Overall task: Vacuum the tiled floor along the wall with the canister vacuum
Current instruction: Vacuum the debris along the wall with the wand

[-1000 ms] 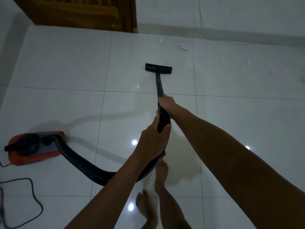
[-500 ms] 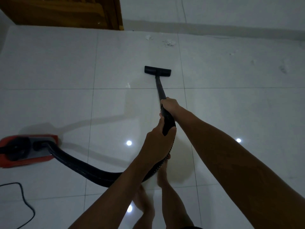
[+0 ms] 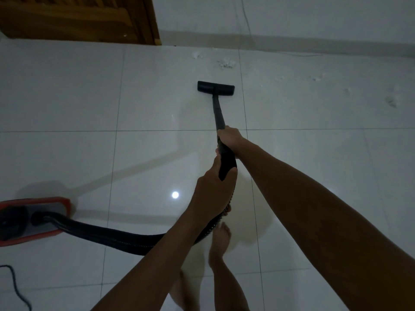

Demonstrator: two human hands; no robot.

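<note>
A black vacuum wand [image 3: 217, 111] runs from my hands to a flat black floor head [image 3: 215, 88] resting on the white tiled floor [image 3: 67, 104], a short way from the wall. My right hand [image 3: 229, 136] grips the wand higher up. Behind it, my left hand [image 3: 213, 191] grips the handle where the ribbed black hose [image 3: 116, 235] joins. The hose curves left to the red canister [image 3: 33, 218] at the left edge. White debris [image 3: 225, 63] lies just beyond the head, near the wall.
The white wall and its skirting [image 3: 292, 41] run across the top. A wooden door [image 3: 74, 16] stands at top left. More debris specks [image 3: 390, 101] lie at right. A black power cord [image 3: 15, 286] trails at bottom left. My bare feet [image 3: 221, 241] stand below the hands.
The floor head sits closer to the debris by the wall than half a second ago. The view has shifted right, so the canister lies further toward the left edge.
</note>
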